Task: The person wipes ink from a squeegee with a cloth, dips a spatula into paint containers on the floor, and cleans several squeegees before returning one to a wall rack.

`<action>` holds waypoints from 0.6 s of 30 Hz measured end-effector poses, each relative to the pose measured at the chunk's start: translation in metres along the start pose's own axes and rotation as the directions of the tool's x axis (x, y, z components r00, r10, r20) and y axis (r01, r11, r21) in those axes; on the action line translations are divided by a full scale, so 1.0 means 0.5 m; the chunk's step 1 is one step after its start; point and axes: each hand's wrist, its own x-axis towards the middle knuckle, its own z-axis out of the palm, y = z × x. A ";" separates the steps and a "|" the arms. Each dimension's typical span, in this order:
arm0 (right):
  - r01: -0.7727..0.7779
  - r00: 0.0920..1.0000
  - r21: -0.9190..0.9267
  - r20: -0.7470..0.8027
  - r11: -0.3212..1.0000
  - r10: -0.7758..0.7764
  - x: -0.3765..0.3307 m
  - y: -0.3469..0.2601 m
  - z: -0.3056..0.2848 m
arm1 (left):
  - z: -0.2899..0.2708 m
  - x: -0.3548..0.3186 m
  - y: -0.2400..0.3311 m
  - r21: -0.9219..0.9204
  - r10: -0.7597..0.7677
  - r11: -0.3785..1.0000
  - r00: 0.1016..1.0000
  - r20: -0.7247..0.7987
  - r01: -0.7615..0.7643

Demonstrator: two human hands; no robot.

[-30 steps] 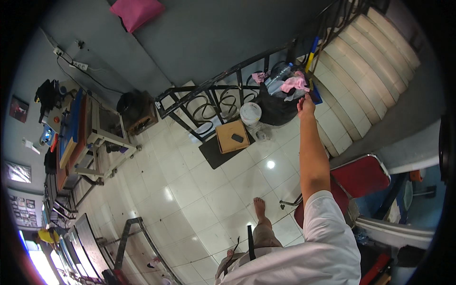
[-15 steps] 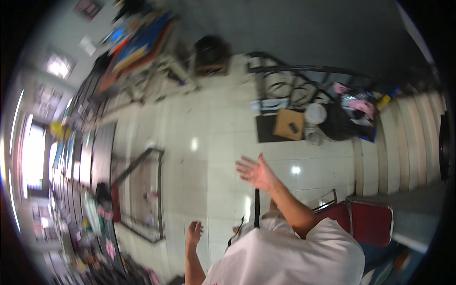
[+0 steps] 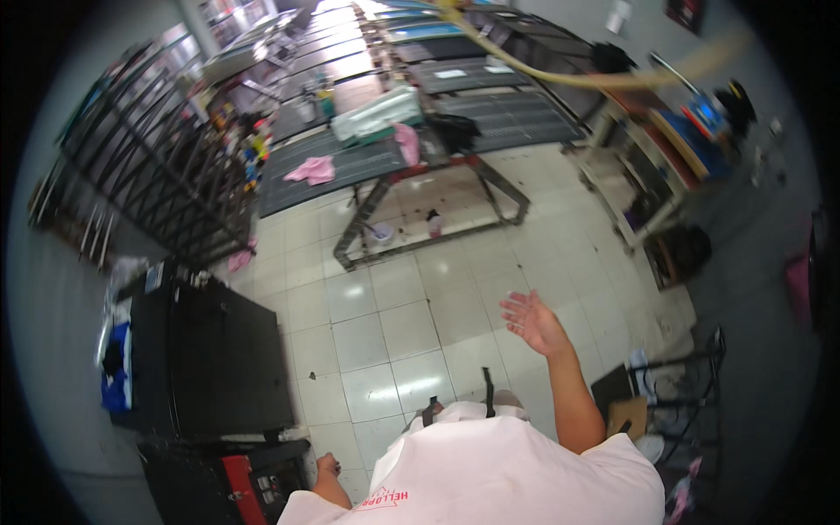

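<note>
My right hand (image 3: pixel 535 325) is held out over the tiled floor (image 3: pixel 385 337), palm up and fingers spread, with nothing in it. My left hand (image 3: pixel 329 465) hangs low at my side, close to a black machine with a red panel (image 3: pixel 238 477). Its fingers are loosely bent and partly turned from view; no object shows in them. Neither hand touches anything. Ahead stands a long dark printing table (image 3: pixel 346 162) on an angled metal frame (image 3: pixel 350 254). Pink cloths (image 3: pixel 312 170) and a white-and-green bundle (image 3: pixel 378 116) lie on its near end.
A large black cabinet (image 3: pixel 223 359) stands at left, before a black metal rack (image 3: pixel 166 157). A wheeled table (image 3: pixel 643 149) is at far right, with a dark object in a box (image 3: pixel 678 255) below. Cardboard (image 3: pixel 627 415) lies near a metal rack (image 3: pixel 691 385). A yellow hose (image 3: pixel 560 77) crosses above.
My view has swung left: the printing table now lies ahead and the black cabinet has come in at left. The rack and cardboard have shifted to the lower right. Both hands remain without objects.
</note>
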 end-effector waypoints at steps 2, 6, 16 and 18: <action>-0.097 0.995 -0.147 0.021 0.984 0.102 0.143 0.024 0.058 | -0.013 0.022 -0.023 -0.103 -0.076 0.992 0.997 -0.013 0.074; -0.161 0.986 -0.388 -0.032 0.907 0.162 0.417 0.041 0.121 | 0.065 0.027 -0.028 -0.125 -0.095 0.986 0.986 0.134 0.112; 0.294 0.944 -0.897 0.219 0.330 -0.246 1.179 0.135 0.434 | 0.175 -0.123 0.377 -0.132 0.133 0.983 0.989 0.062 -0.124; 0.437 0.843 -0.891 0.356 0.126 -0.403 1.229 0.160 0.597 | 0.169 -0.177 0.476 -0.167 0.155 0.973 0.987 -0.040 -0.160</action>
